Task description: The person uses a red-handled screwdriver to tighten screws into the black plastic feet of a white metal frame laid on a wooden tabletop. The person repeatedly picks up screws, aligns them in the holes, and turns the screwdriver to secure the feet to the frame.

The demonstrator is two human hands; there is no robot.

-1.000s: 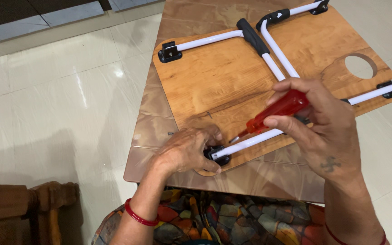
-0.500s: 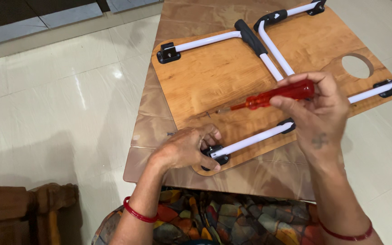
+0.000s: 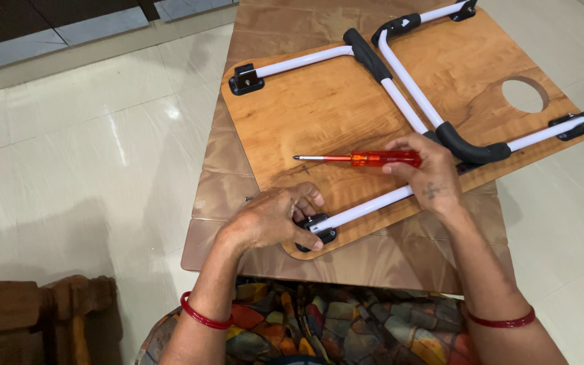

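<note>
you've got one red-handled screwdriver (image 3: 366, 159) here, one wooden board (image 3: 319, 115) with a single round hole (image 3: 524, 94) cut in it, and two white tube legs (image 3: 400, 74) folded across it. four black corner brackets (image 3: 245, 79) show, plus two red bangles (image 3: 203, 313), one on each wrist.

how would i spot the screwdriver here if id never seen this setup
Find the wooden board with white tube legs lying on the brown table. Near its middle the right hand holds the screwdriver: the only thing with a clear orange-red handle and a thin metal shaft, pointing left.
</note>
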